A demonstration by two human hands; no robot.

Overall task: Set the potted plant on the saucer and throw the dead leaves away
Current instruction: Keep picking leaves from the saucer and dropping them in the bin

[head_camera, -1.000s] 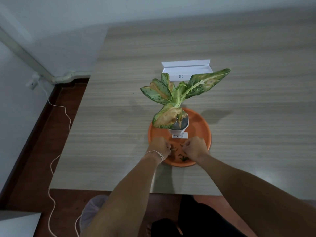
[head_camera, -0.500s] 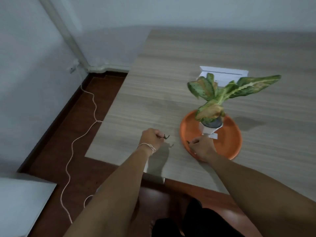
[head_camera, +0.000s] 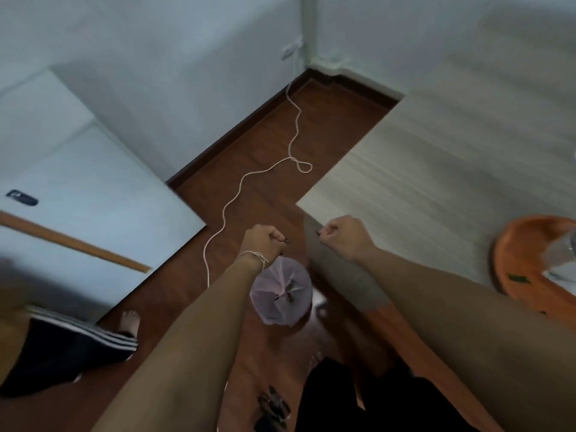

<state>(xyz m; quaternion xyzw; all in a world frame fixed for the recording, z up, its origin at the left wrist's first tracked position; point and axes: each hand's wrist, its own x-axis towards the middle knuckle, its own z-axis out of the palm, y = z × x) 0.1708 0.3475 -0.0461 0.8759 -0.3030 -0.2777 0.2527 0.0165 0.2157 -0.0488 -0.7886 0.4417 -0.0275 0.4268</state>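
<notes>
My left hand (head_camera: 263, 242) is closed on small dark dead leaves, held out past the table's left edge above the floor. Right of it, my right hand (head_camera: 341, 236) pinches more dead leaf bits over the table's corner. Below the left hand stands a small bin lined with a pinkish bag (head_camera: 280, 296), with a few dark leaf pieces lying in it. The orange saucer (head_camera: 517, 269) sits on the table at the right edge of the view, a green scrap on it. Only a blurred bit of the white pot (head_camera: 561, 269) shows; the plant is out of frame.
The pale wood-grain table (head_camera: 452, 157) fills the right side. A white cord (head_camera: 249, 179) snakes over the dark brown floor. White furniture (head_camera: 78, 198) stands at the left. Another person's leg and bare foot (head_camera: 129, 321) are at lower left.
Both hands left the saucer with leaf bits and swung left past the table's edge. My view turned left and down, so the bin appeared and the plant went out of frame.
</notes>
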